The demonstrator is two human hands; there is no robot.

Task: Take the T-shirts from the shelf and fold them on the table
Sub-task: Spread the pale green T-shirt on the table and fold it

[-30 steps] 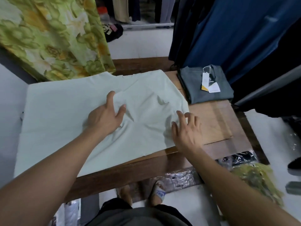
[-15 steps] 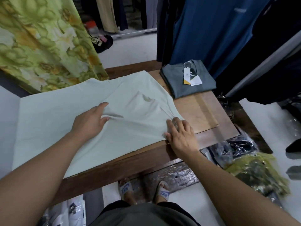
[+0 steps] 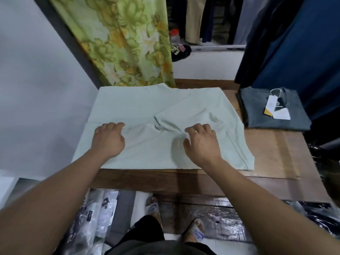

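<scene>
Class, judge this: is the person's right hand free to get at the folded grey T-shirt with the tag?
Probably yes: the right hand rests on the pale green T-shirt, and only bare table separates it from the grey T-shirt.
</scene>
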